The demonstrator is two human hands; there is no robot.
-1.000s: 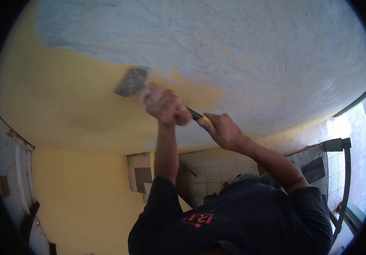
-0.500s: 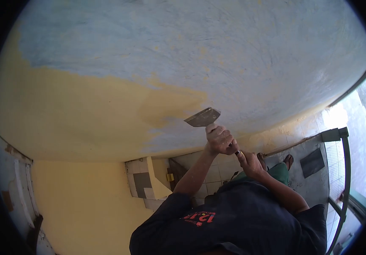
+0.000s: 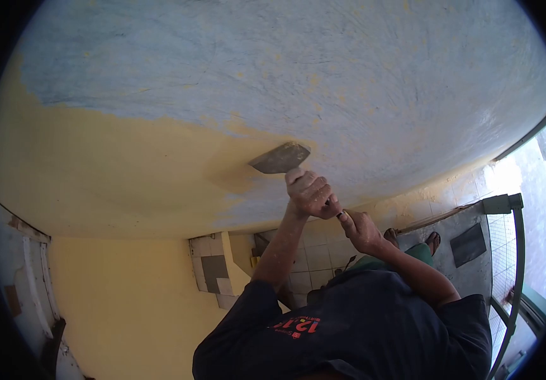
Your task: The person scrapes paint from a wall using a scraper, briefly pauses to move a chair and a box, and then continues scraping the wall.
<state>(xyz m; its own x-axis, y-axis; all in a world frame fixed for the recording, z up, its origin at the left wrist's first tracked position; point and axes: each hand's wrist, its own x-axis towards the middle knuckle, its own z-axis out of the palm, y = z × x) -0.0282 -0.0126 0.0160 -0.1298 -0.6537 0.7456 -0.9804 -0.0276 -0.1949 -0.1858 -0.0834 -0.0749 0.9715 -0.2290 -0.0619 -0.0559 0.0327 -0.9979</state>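
Against wall [image 3: 349, 76], on the edge where yellow paint meets the bare blue-grey patch: scraper [image 3: 280, 158], blade pressed to surface. Left hand [image 3: 310, 193] at blade's 5 o'clock, fingers clenched round handle just behind it. Right hand [image 3: 360, 231] further along at 4 o'clock, fingers closed on handle end. Tiled floor [image 3: 317, 253] below; metal gate [image 3: 507, 209] at 3 o'clock.

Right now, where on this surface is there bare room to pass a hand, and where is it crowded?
Free: the yellow paint left of the scraper, bordered above by the scraped blue-grey area; also that blue-grey area above and right of the blade. Crowded: just below the blade, where left hand and right hand share the handle.
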